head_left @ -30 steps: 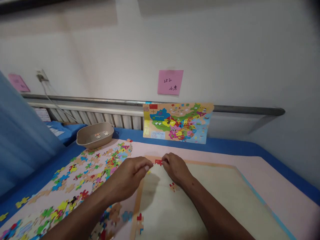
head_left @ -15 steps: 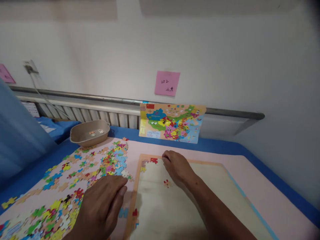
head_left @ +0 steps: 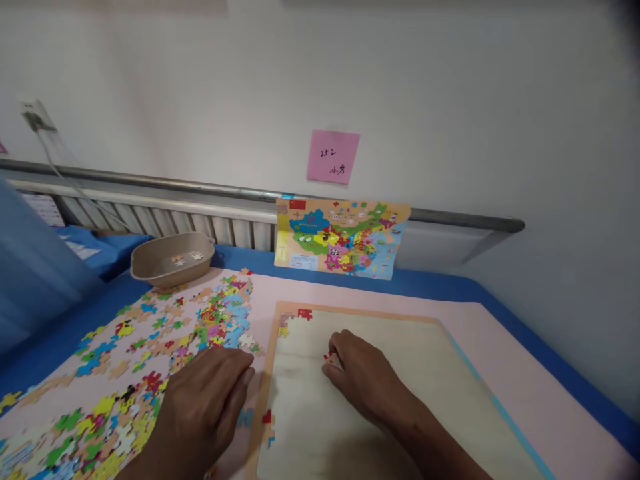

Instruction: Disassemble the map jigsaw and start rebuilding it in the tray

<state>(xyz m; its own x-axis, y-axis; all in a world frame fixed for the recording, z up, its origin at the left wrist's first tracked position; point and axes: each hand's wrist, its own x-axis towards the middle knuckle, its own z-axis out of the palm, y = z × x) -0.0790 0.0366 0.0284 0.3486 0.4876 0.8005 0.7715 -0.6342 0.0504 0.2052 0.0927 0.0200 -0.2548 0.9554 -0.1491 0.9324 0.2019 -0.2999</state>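
My right hand (head_left: 363,370) is over the puzzle board (head_left: 305,413), with thumb and fingertips closed around a red and tan puzzle piece (head_left: 332,361). My left hand (head_left: 203,400) hovers by the board's left edge, its fingers curled together; what they hold, if anything, is hidden. A red puzzle piece (head_left: 305,314) is set at the top left corner of the board, beside tan and yellow ones. Two more pieces lie along the left edge, one of them red (head_left: 269,418).
Many loose puzzle pieces (head_left: 103,407) spread over the pink sheet at left. Behind them stands a beige basin (head_left: 173,260) with a few pieces inside. A colourful reference map (head_left: 343,239) leans against the wall under a metal rail (head_left: 450,219).
My right hand has come down from the board's top edge to the loose red and tan piece and closed on it. My left hand has barely moved; the view has shifted slightly.
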